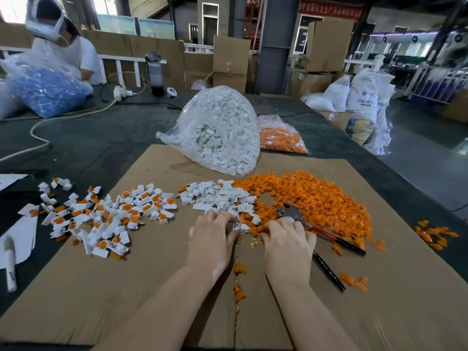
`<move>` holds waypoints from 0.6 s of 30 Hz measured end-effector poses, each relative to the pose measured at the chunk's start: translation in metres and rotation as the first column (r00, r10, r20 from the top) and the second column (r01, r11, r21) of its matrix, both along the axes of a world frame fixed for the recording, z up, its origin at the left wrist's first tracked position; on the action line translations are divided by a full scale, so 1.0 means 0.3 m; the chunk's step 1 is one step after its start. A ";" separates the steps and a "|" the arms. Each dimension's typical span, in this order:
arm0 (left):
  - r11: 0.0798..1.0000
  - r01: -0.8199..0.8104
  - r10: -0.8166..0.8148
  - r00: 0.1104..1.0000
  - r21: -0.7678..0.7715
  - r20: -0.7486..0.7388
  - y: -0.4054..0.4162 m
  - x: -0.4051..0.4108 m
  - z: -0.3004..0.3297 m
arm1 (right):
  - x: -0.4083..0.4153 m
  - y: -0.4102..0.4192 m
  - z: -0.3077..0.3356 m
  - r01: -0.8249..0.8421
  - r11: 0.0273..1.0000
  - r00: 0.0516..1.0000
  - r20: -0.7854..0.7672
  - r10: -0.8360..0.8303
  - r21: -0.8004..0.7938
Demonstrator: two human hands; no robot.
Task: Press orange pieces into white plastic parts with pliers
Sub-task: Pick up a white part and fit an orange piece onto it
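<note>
A flat sheet of brown corrugated cardboard (152,287) covers the near part of the dark work table (88,138). At its far edge stands a large clear plastic bag of white plastic parts (217,133), open toward the camera; a smaller clear bag of orange pieces (281,138) lies just behind it to the right. A broad loose heap of small orange plastic pieces (316,198) occupies the right of the sheet. A pile of assembled white parts with orange inserts (106,214) lies to the left, and a smaller cluster of bare white plastic parts (220,196) sits at centre, touching the orange heap. Pliers with a grey metal head and red-and-black handles (326,234) lie at the heap's near edge, handles spread. The right hand (286,239) rests over the pliers, fingers curled into the orange pieces; whether it grips anything cannot be told. The left hand (212,234) pinches one white part (236,226) at its fingertips, just beside the right hand.
</note>
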State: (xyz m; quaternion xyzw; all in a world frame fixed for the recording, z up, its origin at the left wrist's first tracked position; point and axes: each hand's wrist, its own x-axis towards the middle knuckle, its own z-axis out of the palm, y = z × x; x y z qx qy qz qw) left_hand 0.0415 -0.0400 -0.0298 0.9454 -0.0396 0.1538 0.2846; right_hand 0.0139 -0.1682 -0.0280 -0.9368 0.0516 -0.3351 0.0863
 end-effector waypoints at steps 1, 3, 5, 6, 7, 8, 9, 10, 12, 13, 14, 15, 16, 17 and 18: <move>1.000 0.015 -0.015 1.000 -0.003 0.002 0.002 -0.001 -0.001 | -0.002 0.000 0.000 0.002 1.000 1.000 -0.014 -0.002 -0.001; 0.999 0.044 -0.044 0.999 -0.010 0.007 0.005 -0.005 0.001 | -0.005 -0.001 0.002 -0.001 1.000 1.000 -0.025 0.001 0.007; 0.996 0.082 -0.081 0.997 -0.039 0.011 0.007 -0.012 0.006 | -0.009 -0.001 0.005 -0.019 1.000 1.000 -0.022 0.020 0.024; 0.993 0.103 -0.102 0.995 -0.064 0.009 0.008 -0.016 0.009 | -0.010 0.000 0.007 -0.025 0.999 0.999 -0.019 0.026 0.028; 0.988 0.119 -0.119 0.993 -0.097 0.005 0.009 -0.020 0.013 | -0.010 -0.002 0.007 -0.032 0.999 0.999 -0.010 0.033 0.034; 0.981 0.126 -0.127 0.992 -0.147 -0.002 0.011 -0.023 0.016 | -0.010 -0.003 0.009 -0.044 0.998 0.999 0.002 0.044 0.048; 0.970 0.119 -0.125 0.992 -0.212 -0.015 0.014 -0.026 0.020 | -0.011 -0.003 0.010 -0.061 0.995 0.998 0.015 0.060 0.074; 0.953 0.104 -0.119 0.992 -0.283 -0.035 0.017 -0.030 0.023 | -0.012 -0.003 0.013 -0.079 0.992 0.997 0.030 0.076 0.102; 0.920 0.068 -0.105 0.992 -0.386 -0.075 0.022 -0.035 0.027 | -0.015 -0.004 0.018 -0.136 0.978 0.990 0.069 0.126 0.159; 0.912 0.055 -0.099 0.991 -0.406 -0.090 0.024 -0.036 0.028 | -0.017 -0.004 0.020 -0.183 0.963 0.982 0.088 0.168 0.199; 0.910 0.048 -0.097 0.990 -0.412 -0.099 0.026 -0.038 0.029 | -0.018 -0.006 0.021 -0.235 0.938 0.971 0.099 0.216 0.255; 0.912 0.046 -0.097 0.990 -0.408 -0.104 0.028 -0.038 0.030 | -0.020 -0.008 0.023 -0.280 0.904 0.960 0.097 0.263 0.324; 0.916 0.052 -0.102 0.989 -0.397 -0.106 0.029 -0.039 0.032 | -0.020 -0.012 0.023 -0.313 0.864 0.948 0.082 0.306 0.395; 0.920 0.063 -0.113 0.988 -0.387 -0.108 0.029 -0.039 0.033 | -0.022 -0.015 0.023 -0.334 0.826 0.937 0.062 0.344 0.455; 0.921 0.080 -0.131 0.985 -0.381 -0.110 0.029 -0.038 0.033 | -0.024 -0.017 0.023 -0.345 0.794 0.926 0.046 0.374 0.501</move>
